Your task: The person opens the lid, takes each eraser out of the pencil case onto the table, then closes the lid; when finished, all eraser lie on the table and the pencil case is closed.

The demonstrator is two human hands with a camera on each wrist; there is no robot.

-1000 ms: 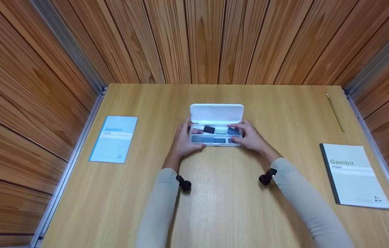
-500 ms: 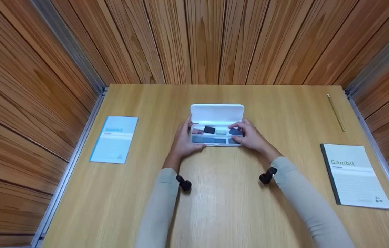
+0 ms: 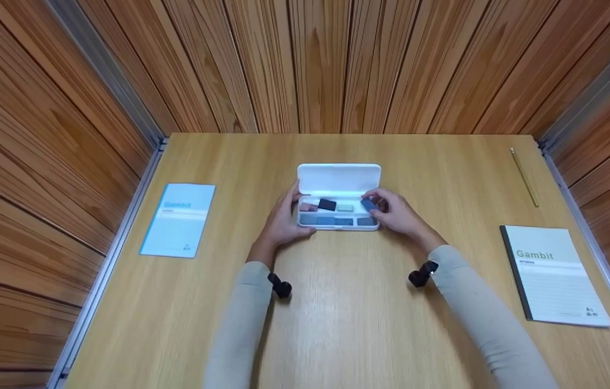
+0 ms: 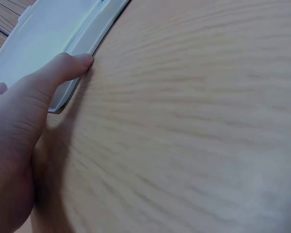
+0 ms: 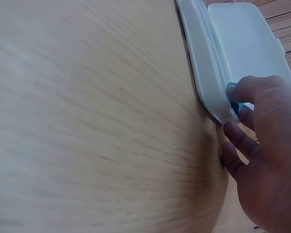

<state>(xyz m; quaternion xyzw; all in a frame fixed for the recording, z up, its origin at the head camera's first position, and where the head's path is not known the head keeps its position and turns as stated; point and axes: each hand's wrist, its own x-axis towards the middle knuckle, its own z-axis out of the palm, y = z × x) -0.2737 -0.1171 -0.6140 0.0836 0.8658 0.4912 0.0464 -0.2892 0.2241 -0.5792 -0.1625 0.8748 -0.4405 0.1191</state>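
A white hinged case (image 3: 339, 227) stands with its lid (image 3: 339, 178) raised at the middle of the table. Small coloured blocks lie in two rows of compartments, among them a black block (image 3: 327, 205) and a pale green one (image 3: 344, 208). My left hand (image 3: 282, 220) grips the case's left end, thumb along the front edge and fingers towards the back. At the right end of the back row, my right hand (image 3: 397, 213) pinches a small blue block (image 3: 368, 204), which sits tilted. In the right wrist view that block (image 5: 234, 103) is mostly hidden by the fingers.
A light blue notebook (image 3: 178, 220) lies on the left of the wooden table (image 3: 337, 324). On the right are a thicker white notebook (image 3: 558, 275) with a dark spine and, behind it, a gold-coloured pencil (image 3: 524, 178). Wood-panelled walls enclose the back and sides.
The right thumb has moved up from the front row onto the blue block, which has turned and tilted in the fingers. My left hand has shifted slightly left, still on the case.
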